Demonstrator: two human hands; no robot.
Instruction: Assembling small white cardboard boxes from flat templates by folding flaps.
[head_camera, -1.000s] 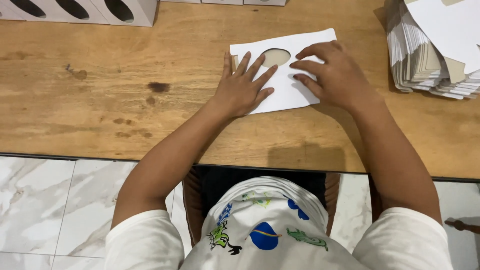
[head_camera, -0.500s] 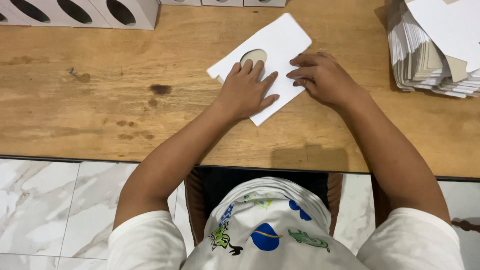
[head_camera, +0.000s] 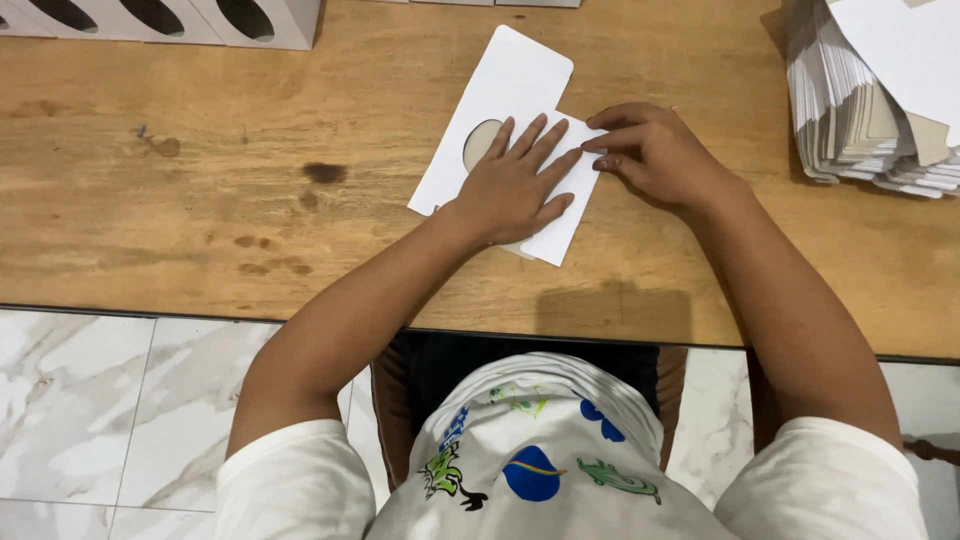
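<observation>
A flat white cardboard box blank (head_camera: 500, 90) with an oval cut-out lies tilted on the wooden table (head_camera: 200, 200). My left hand (head_camera: 515, 185) presses flat on its lower part, fingers spread, partly covering the cut-out. My right hand (head_camera: 650, 155) rests at the blank's right edge, fingertips pinching and pressing a folded flap against the card. The part of the blank under my left palm is hidden.
A tall stack of flat white and grey card blanks (head_camera: 870, 90) sits at the right. Assembled white boxes with oval windows (head_camera: 160, 18) line the table's far left edge. Marble floor tiles (head_camera: 100, 400) show below the table's near edge.
The card blank has rotated and slid left, now lying more upright and tilted. My left hand spread flat over it, and my right hand moved to its right edge flap.
</observation>
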